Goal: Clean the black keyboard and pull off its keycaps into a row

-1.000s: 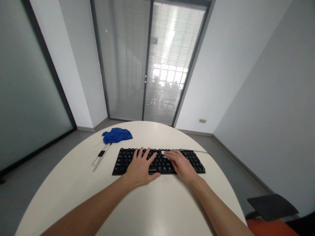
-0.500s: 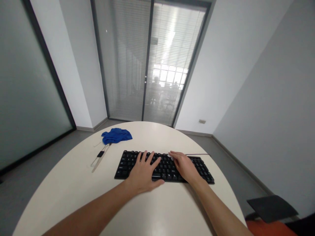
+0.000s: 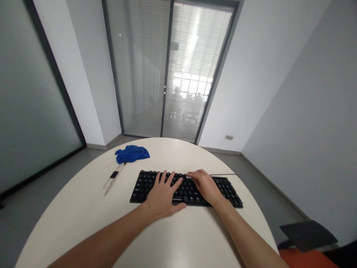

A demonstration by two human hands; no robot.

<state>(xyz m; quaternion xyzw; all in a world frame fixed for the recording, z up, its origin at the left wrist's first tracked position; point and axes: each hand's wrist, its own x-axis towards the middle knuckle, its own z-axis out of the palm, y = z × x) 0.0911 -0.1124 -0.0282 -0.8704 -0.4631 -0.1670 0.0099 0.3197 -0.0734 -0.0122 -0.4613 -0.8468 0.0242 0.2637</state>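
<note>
Black keyboard (image 3: 145, 184) under both hands, key legends unreadable

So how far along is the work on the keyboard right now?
Both hands are on the black keyboard: left hand spread flat on the middle keys, right hand beside it. The blue cloth lies apart at the white table's far edge, untouched.

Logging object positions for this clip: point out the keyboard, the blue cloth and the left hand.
keyboard (image 3: 141, 186), head view, bare keys at its left end.
blue cloth (image 3: 132, 153), head view, middle of the crumpled fabric.
left hand (image 3: 163, 196), head view, back of the hand.
</note>
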